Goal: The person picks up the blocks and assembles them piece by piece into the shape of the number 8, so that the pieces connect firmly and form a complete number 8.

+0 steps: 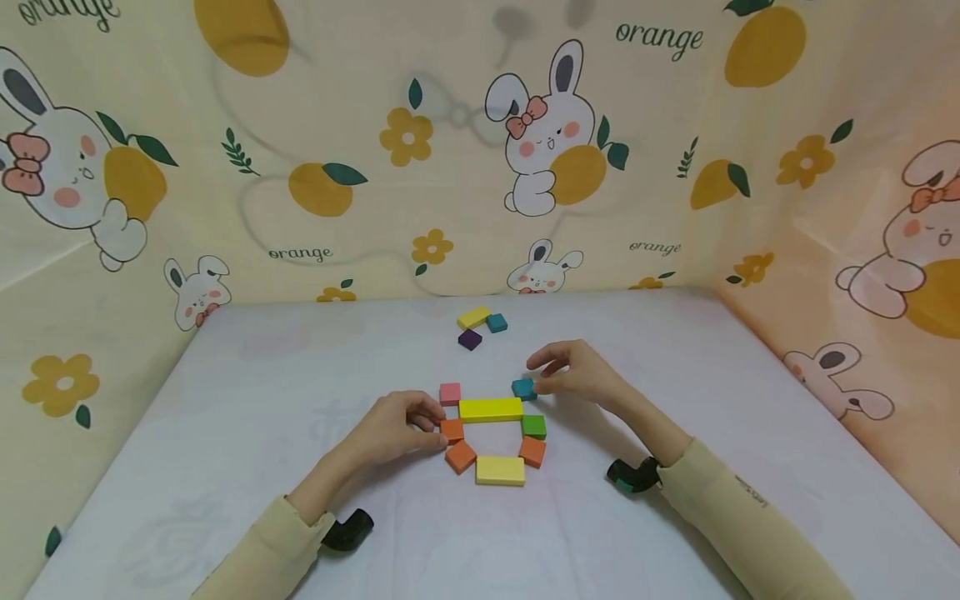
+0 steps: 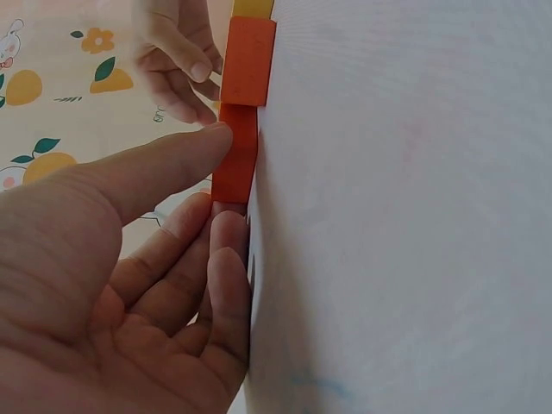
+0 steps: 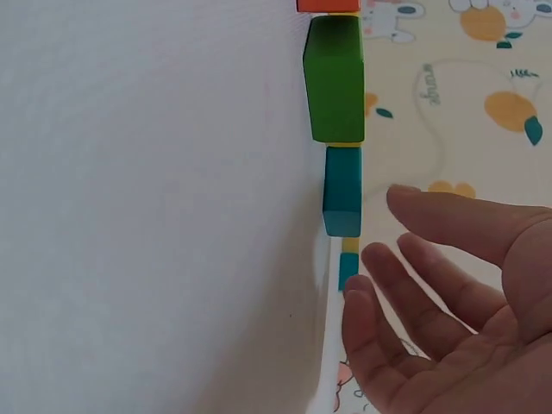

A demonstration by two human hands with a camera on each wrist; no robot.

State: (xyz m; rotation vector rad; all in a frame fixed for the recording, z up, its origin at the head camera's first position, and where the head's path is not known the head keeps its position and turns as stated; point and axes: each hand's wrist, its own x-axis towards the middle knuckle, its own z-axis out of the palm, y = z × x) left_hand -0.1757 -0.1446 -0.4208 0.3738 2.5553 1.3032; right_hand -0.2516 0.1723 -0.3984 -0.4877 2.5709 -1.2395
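A white table [image 1: 247, 433] fills the lower part of the head view, walled on three sides by a cream cloth backdrop [image 1: 375, 125] printed with rabbits and oranges; its top is cut off by the frame. Both forearms come in from the bottom edge in beige sleeves, each with a dark wrist mount beneath, partly hidden by the cuff.

The left hand [image 1: 393, 429] lies on the table at the left side of a ring of small wooden blocks. Its thumb and fingers pinch an orange block [image 1: 452, 430]; the left wrist view shows the thumb on the block's upper edge and the fingertips [image 2: 226, 237] against its near end. The right hand [image 1: 577, 371] hangs just beside a teal block [image 1: 523, 388] at the ring's upper right, with fingers relaxed and spread. The head view cannot settle whether they touch it, but the right wrist view shows a gap between fingertips [image 3: 362, 297] and block, so the hand grasps nothing.

In the ring, the long yellow block [image 1: 491, 409] forms the top and a paler yellow block [image 1: 500, 471] the bottom. A pink block [image 1: 450, 393] sits at upper left, a second orange block [image 1: 461, 457] at lower left, a green block [image 1: 534, 427] and a third orange block [image 1: 532, 452] on the right.

Well apart, toward the backdrop, lie a small yellow block [image 1: 474, 317], a small teal cube [image 1: 497, 322] and a purple cube [image 1: 469, 339].
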